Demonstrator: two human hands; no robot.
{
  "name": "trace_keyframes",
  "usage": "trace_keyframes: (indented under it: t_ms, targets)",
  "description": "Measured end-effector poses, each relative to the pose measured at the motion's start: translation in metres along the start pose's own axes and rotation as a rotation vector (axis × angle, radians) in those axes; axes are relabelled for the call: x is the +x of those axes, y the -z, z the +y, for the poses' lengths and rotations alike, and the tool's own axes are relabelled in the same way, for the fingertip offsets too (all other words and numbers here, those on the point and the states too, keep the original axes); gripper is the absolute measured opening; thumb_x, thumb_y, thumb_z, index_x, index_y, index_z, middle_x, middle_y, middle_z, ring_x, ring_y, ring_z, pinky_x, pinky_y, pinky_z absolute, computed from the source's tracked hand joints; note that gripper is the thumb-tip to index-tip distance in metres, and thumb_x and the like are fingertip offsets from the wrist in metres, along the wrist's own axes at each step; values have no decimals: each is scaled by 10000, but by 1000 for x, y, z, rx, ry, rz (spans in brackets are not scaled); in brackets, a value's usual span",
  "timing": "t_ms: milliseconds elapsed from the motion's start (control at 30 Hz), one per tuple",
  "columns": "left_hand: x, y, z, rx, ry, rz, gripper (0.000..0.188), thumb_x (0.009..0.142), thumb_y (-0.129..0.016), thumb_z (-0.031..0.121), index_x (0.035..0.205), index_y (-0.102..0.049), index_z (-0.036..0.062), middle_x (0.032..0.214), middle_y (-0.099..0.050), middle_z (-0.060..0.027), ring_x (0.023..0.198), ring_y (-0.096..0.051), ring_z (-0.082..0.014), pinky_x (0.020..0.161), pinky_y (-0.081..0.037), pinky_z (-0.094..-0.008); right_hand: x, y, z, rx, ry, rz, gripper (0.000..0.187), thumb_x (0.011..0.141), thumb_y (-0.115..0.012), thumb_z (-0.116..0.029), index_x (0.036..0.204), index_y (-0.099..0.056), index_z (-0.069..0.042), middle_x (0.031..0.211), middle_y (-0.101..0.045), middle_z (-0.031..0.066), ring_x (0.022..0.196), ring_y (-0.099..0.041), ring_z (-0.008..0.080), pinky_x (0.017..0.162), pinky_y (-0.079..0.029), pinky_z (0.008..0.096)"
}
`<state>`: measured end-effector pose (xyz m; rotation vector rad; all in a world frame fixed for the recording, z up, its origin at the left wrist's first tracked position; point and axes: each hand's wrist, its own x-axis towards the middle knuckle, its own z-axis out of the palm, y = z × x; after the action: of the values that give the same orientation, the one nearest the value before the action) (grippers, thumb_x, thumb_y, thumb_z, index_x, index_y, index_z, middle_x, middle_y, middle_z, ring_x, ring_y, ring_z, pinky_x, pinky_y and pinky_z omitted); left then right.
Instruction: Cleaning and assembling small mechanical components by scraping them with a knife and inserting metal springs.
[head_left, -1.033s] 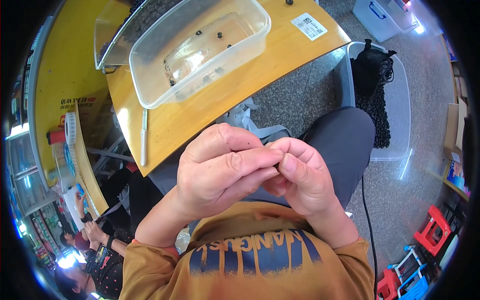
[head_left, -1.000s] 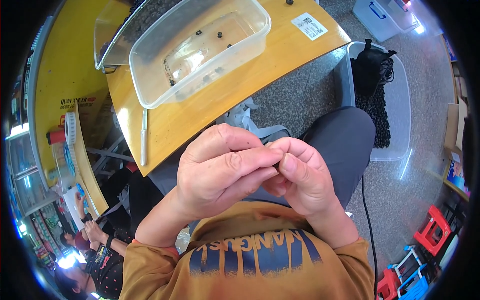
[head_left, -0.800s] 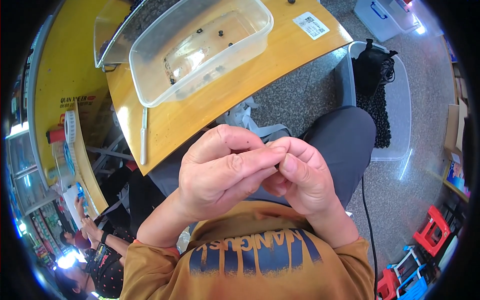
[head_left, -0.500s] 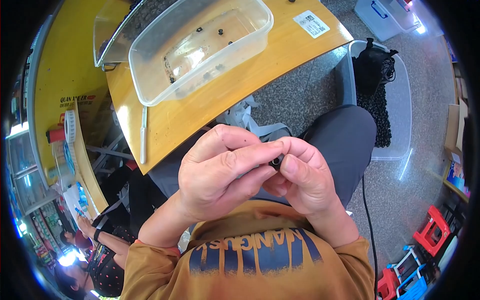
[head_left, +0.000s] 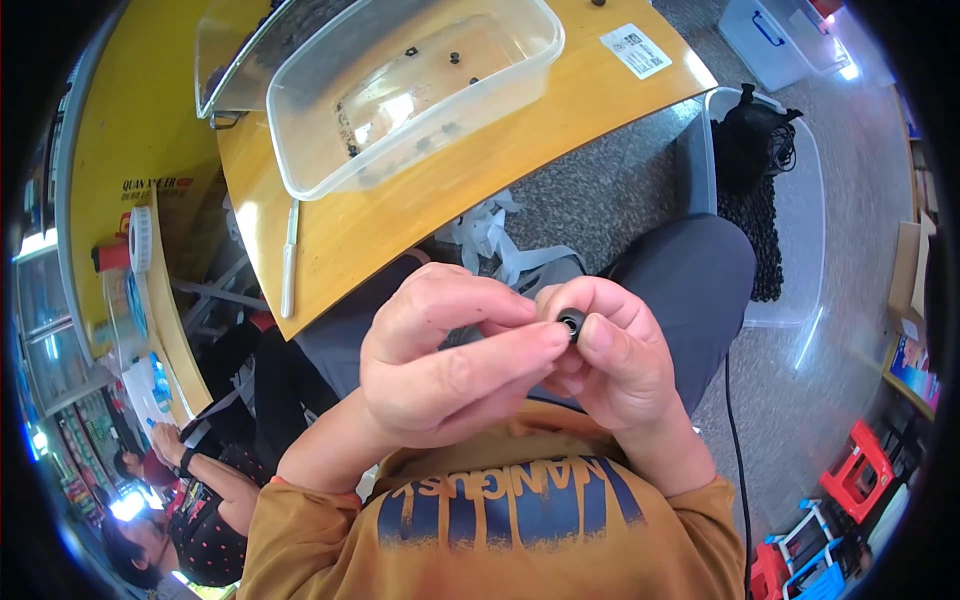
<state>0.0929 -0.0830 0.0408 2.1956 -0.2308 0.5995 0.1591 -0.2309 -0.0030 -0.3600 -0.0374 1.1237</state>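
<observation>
Between the thumb and curled forefinger of my right hand (head_left: 625, 355) sits a small round black part (head_left: 571, 318) with a ring-like opening, its open face toward me. My left hand (head_left: 435, 355) comes in from the left, its thumb and fingers closed together and the tips against the part's left side. Whether those left fingertips pinch something small of their own is hidden. Both hands are held up in front of my chest, above my lap.
A clear plastic tub (head_left: 290, 150) with a few black bits stands on the wooden table (head_left: 480, 190), a white-handled knife (head_left: 290, 265) beside it. A floor bin (head_left: 800, 250) of black pieces stands right of my knee. A co-worker's arm (head_left: 225, 480) shows at lower left.
The black part has turned and shows more of its ring-like opening. My left fingers have shifted slightly, uncovering more of it. The view has moved a little.
</observation>
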Motion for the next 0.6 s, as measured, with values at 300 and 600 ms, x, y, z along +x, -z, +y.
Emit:
trace_keyframes:
  t_ms: [300,600]
  targets:
    - [-12,2,-8,-32,-66,56,313,621,-694,-15,927,-638,23,865,-572,-95,731,-555,-193,604,-437,-285,-2,-6,6,-166,69,114,239,820,-591,-237,902,-548,-17,736,-503,26,554,-411,74,457,-333,197]
    - [-55,67,-33,388,356,277,169,729,-607,-16,892,-625,26,849,-578,-113,729,-576,-218,638,-475,-267,7,1,10,-182,135,6,228,874,-514,-249,828,-464,-31,653,-385,3,494,-366,70,437,-314,212]
